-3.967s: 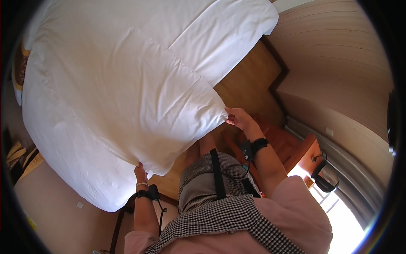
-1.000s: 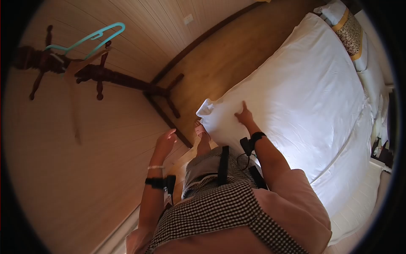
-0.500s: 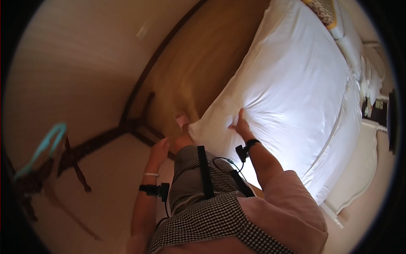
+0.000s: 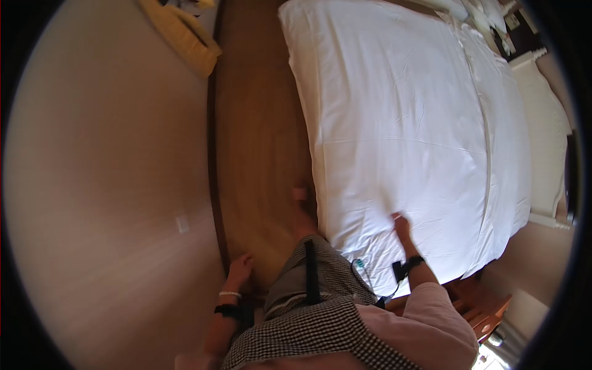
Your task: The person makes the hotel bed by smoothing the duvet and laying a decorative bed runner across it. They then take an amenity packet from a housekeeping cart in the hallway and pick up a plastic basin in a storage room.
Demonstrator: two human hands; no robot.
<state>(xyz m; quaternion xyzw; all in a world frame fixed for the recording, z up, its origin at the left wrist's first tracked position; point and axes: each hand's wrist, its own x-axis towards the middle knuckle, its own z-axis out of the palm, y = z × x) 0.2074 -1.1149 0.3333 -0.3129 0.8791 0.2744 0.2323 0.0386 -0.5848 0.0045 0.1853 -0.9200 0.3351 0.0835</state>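
Note:
A bed covered by a white duvet [image 4: 394, 105] fills the right half of the view, its surface lightly wrinkled and more creased at the near corner. My right hand [image 4: 401, 225] is over the near part of the duvet, its fingers smeared by motion. Whether it touches the cloth is unclear. Low at my left side hangs my left hand [image 4: 240, 267], fingers curled in loosely, with nothing visible in it. It is nearest the wall and the strip of floor.
A brown floor strip [image 4: 256, 135] runs between the bed and the pale wall [image 4: 111, 172]. A yellow-framed object [image 4: 179, 31] stands at the upper left. The white headboard [image 4: 542, 123] is at right, with wooden furniture [image 4: 487, 311] below it.
I have moved forward along the bed, and the view has turned. My right hand no longer presses into the duvet, which lies flatter. The teal hanger and dark wooden stand have left view.

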